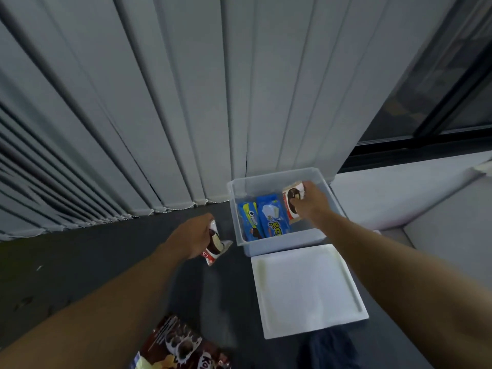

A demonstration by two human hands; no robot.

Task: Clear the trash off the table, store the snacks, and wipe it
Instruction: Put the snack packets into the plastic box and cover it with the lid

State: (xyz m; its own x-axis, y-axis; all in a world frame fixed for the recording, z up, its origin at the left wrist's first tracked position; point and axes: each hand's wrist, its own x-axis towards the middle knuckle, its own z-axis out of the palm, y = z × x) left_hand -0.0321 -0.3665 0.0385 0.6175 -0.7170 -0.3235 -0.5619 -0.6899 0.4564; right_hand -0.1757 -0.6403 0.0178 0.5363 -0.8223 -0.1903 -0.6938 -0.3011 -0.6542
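Note:
A clear plastic storage box (282, 242) stands on the dark table against the blinds. Inside it lie two blue biscuit packs (262, 221) side by side. My right hand (312, 202) reaches into the box's right side and grips a red-and-white snack pack (291, 206) with a chocolate pie picture. My left hand (193, 234) hovers just left of the box and holds a similar small red-and-white snack pack (215, 246) above the table.
The box's white lid (306, 288) lies flat on the table just in front of the box. A brown chocolate snack bag (181, 344) sits at the near edge. A dark cloth (330, 350) lies below the lid. Grey vertical blinds (159, 102) hang behind; a white ledge (399, 193) runs at right.

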